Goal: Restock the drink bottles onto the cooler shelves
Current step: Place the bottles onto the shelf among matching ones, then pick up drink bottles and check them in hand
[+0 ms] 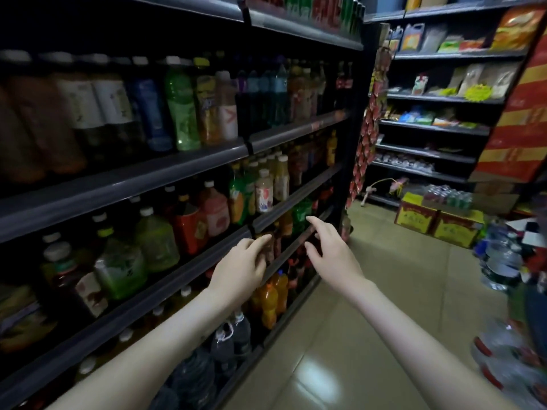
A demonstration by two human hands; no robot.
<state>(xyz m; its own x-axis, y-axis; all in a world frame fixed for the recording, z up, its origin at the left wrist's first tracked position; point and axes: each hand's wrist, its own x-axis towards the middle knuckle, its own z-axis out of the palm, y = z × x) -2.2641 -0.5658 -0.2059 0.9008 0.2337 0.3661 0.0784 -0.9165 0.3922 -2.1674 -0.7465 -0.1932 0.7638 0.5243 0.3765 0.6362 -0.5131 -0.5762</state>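
Dark metal shelves (177,161) run along the left, packed with drink bottles. My left hand (241,267) reaches toward the edge of a lower shelf (284,255), fingers loosely apart and holding nothing, close to small dark bottles (270,247). My right hand (331,250) hovers beside it, fingers spread and empty, in front of green bottles (302,213). Orange soda bottles (270,300) stand on the bottom shelf beneath my hands. Large water bottles (228,341) sit lower left of them.
Yellow cartons (438,221) with a shrink-wrapped pack of cans on top stand on the tiled floor (370,291) at the back. Wrapped water bottle packs (503,261) lie at the right. Snack shelves (429,128) fill the far wall. Red and yellow boxes (518,128) are stacked at the right.
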